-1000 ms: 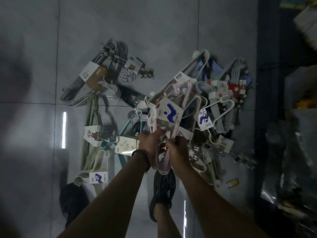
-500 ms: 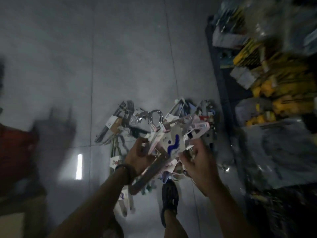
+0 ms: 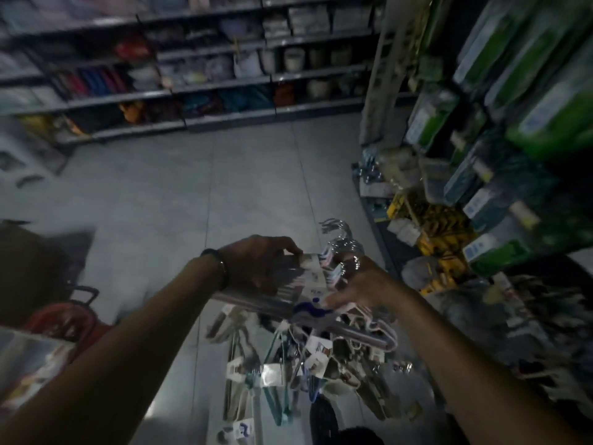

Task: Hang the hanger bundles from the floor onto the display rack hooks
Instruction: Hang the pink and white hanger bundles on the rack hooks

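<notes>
Fingers of left hand and right hand grip the hanger bundle, label unreadable

We see the left hand and right hand gripping one hanger bundle (blurred) above the pile on the floor.

A hanger bundle of pale pink, white and lilac plastic hangers is held up above the floor, lying nearly flat. Its silver metal hooks point away and upward. A white card label with a blue mark wraps its middle. The left hand grips one shoulder end and the right hand holds it by the hook bases. Below lies a pile of bundles, teal, white and grey, each with white labels, tangled together.
</notes>
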A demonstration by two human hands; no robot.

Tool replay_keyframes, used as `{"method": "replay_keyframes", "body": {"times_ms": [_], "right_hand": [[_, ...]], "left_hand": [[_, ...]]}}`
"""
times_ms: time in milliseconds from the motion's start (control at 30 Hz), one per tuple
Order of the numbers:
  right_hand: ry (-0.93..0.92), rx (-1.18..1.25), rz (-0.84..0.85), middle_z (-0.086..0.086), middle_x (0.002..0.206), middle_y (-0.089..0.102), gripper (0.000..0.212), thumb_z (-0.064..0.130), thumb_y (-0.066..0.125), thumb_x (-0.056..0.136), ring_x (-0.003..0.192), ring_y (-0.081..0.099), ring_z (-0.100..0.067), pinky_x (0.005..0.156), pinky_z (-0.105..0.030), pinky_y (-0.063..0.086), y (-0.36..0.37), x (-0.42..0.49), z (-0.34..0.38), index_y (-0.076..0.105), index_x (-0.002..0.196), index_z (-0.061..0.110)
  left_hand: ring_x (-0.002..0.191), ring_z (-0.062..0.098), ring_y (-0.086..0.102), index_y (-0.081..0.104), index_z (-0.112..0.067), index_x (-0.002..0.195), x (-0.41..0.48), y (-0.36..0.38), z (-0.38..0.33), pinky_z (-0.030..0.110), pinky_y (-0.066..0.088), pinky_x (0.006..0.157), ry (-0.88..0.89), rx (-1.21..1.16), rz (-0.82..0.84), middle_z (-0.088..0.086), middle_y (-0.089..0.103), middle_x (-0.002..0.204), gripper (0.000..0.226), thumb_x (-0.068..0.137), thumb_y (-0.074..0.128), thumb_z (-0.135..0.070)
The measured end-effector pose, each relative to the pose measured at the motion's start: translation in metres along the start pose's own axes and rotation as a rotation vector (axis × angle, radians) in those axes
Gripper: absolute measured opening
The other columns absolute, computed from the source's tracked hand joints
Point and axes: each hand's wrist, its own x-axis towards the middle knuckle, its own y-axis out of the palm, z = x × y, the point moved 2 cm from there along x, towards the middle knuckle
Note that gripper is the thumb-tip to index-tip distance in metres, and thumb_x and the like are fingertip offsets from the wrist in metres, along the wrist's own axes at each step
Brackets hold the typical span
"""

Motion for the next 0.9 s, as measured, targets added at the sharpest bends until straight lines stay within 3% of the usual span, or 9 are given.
{"method": "replay_keyframes", "body": {"times_ms": [133, 200, 267, 367, 467, 600, 700, 800, 900], "right_hand": [[0.023, 0.342, -0.353, 0.000, 0.069, 0.068, 0.039, 0.002, 0.098, 0.064, 0.063, 0.066, -0.015, 0.066, -0.032, 0.055, 0.009, -0.057, 0.006, 0.068, 0.090, 0.002], [0.008, 0.518, -0.513, 0.003, 0.064, 0.064, 0.032, -0.003, 0.095, 0.066, 0.055, 0.062, -0.008, 0.058, -0.021, 0.051, 0.016, -0.091, 0.014, 0.065, 0.076, -0.001], [0.009, 0.675, -0.650, -0.003, 0.076, 0.077, 0.027, 0.004, 0.096, 0.062, 0.067, 0.075, -0.012, 0.067, -0.023, 0.061, 0.027, -0.130, 0.025, 0.074, 0.077, 0.003], [-0.036, 0.989, -0.752, -0.027, 0.104, 0.077, 0.048, 0.007, 0.088, 0.056, 0.088, 0.078, -0.040, 0.078, -0.052, 0.064, 0.047, -0.184, 0.036, 0.080, 0.103, 0.002], [-0.075, 1.163, -0.774, -0.030, 0.108, 0.076, 0.057, 0.006, 0.077, 0.063, 0.082, 0.078, -0.037, 0.064, -0.038, 0.063, 0.065, -0.239, 0.045, 0.073, 0.119, -0.005], [-0.119, 1.117, -0.892, -0.024, 0.116, 0.076, 0.060, 0.015, 0.084, 0.071, 0.102, 0.076, -0.040, 0.080, -0.043, 0.063, 0.088, -0.317, 0.047, 0.070, 0.127, -0.002], [0.123, 0.698, -1.017, -0.009, 0.120, 0.077, 0.064, 0.062, 0.074, 0.083, 0.113, 0.073, -0.031, 0.103, -0.049, 0.054, 0.103, -0.382, 0.040, 0.073, 0.128, 0.016], [0.587, 0.081, -0.984, 0.002, 0.098, 0.074, 0.090, 0.094, 0.028, 0.081, 0.095, 0.071, -0.023, 0.092, -0.041, 0.056, 0.115, -0.449, 0.025, 0.069, 0.110, 0.019], [0.727, -0.229, -1.094, 0.002, 0.079, 0.068, 0.067, 0.078, 0.038, 0.092, 0.078, 0.068, -0.019, 0.074, -0.036, 0.057, 0.113, -0.524, 0.028, 0.067, 0.093, 0.018]], "left_hand": [[0.126, 0.022, 0.058, 0.055, -0.046, 0.136, -0.044, -0.029, -0.038, 0.047, 0.045, 0.107, 0.015, 0.356, -0.567, -0.009, 0.061, 0.138, 0.062, 0.078, 0.074, -0.057], [0.134, 0.028, 0.048, 0.055, -0.038, 0.136, -0.071, -0.016, -0.054, 0.050, 0.040, 0.110, 0.002, 0.228, -0.934, -0.002, 0.054, 0.142, 0.065, 0.077, 0.079, -0.050], [0.134, 0.027, 0.044, 0.051, -0.025, 0.139, -0.091, 0.012, -0.075, 0.041, 0.040, 0.110, -0.013, -0.184, -1.159, 0.005, 0.049, 0.144, 0.076, 0.075, 0.085, -0.047], [0.138, 0.024, 0.045, 0.034, -0.020, 0.150, -0.089, 0.052, -0.109, 0.040, 0.043, 0.113, -0.153, -1.207, -0.697, 0.010, 0.041, 0.153, 0.116, 0.059, 0.083, -0.073], [0.114, 0.036, 0.069, 0.059, -0.007, 0.131, -0.092, 0.065, -0.170, 0.052, 0.060, 0.093, 0.125, -1.686, -0.176, 0.019, 0.067, 0.131, 0.085, 0.071, 0.080, -0.064], [0.080, 0.038, 0.068, 0.061, 0.005, 0.098, -0.112, 0.081, -0.239, 0.051, 0.056, 0.082, 0.307, -1.889, -0.163, 0.024, 0.066, 0.088, 0.038, 0.073, 0.078, -0.018], [0.049, 0.020, 0.051, 0.046, -0.008, 0.066, -0.139, 0.092, -0.291, 0.032, 0.044, 0.058, 0.330, -1.805, -0.189, 0.004, 0.048, 0.054, 0.025, 0.065, 0.071, -0.007], [0.041, 0.013, 0.049, 0.046, -0.011, 0.064, -0.158, 0.106, -0.339, 0.023, 0.041, 0.047, 0.384, -1.576, -0.242, -0.006, 0.049, 0.047, 0.026, 0.077, 0.066, 0.001], [0.060, 0.024, 0.062, 0.060, -0.017, 0.070, -0.168, 0.123, -0.388, 0.035, 0.050, 0.061, 0.423, -1.375, -0.250, -0.003, 0.064, 0.059, 0.018, 0.060, 0.074, -0.024]]}}
